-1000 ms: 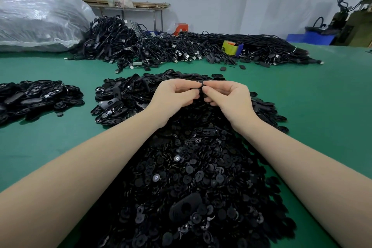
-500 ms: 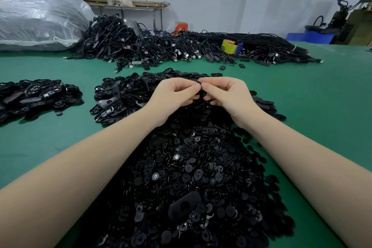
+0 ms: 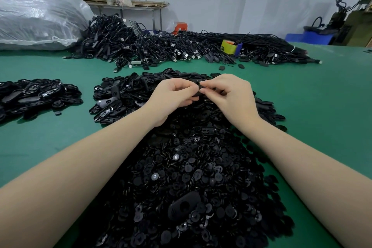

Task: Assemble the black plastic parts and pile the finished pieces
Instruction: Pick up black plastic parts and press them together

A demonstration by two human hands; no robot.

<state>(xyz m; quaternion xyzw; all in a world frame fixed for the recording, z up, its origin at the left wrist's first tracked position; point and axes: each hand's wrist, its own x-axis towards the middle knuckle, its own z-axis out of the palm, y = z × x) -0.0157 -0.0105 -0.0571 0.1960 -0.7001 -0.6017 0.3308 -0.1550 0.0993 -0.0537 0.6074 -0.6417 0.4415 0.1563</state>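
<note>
Presently both hands meet at mid-scene above the far end of the large heap of loose round pieces (image 3: pixel 185 177), which spreads from the near edge of the green desk (image 3: pixel 322 106) up to the wrists. The left hand (image 3: pixel 173 96) and the right hand (image 3: pixel 231 94) each have their fingers curled, and together they pinch one small black plastic part (image 3: pixel 199 87) between their fingertips; the part is largely hidden, so its shape and whether two pieces are being joined cannot be told with certainty. Judged from the grip, this is the mating step. The held part lies directly between the two hands, equally near to each, its long axis appearing to run near-to-far across the line of the fingertips. Behind and to the left of the hands lies a pile of oval shells (image 3: pixel 124 94); a separate pile of oval pieces (image 3: pixel 36 94) sits well apart at far left, likely finished work, which would put the left hand nearer for depositing. Tangled cables (image 3: pixel 161 46) and a plastic sack (image 3: pixel 36 20) occupy the far side.
</note>
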